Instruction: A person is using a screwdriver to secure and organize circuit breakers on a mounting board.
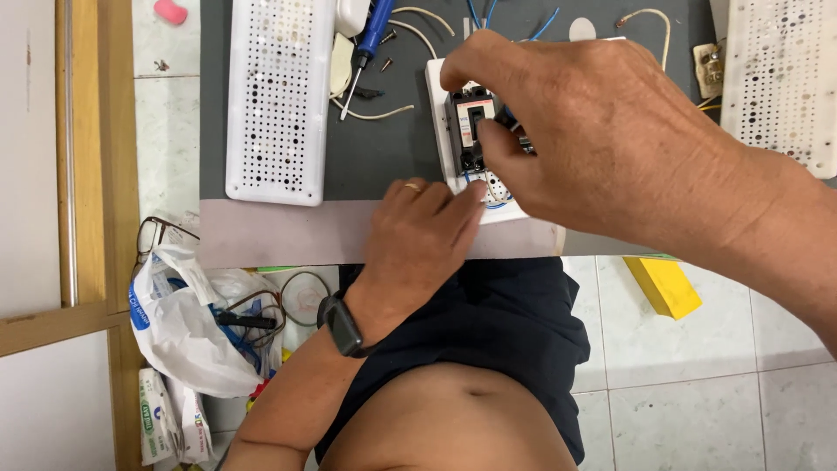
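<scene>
Grey bench, frame centre: my right hand point(567, 122) pinches the black breaker point(471, 131), rigid, prob light, gripped by its sides; left hand point(418, 240), fingers together, steadies white perforated base point(499, 194).

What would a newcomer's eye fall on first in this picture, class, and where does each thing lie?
The right hand fills the upper middle, its fingers pinching a small black circuit breaker mounted on a white perforated board. Just below, the left hand, with a ring and a dark wristwatch, presses on that board's near edge. At far left on the grey mat lies a long white perforated panel.
</scene>
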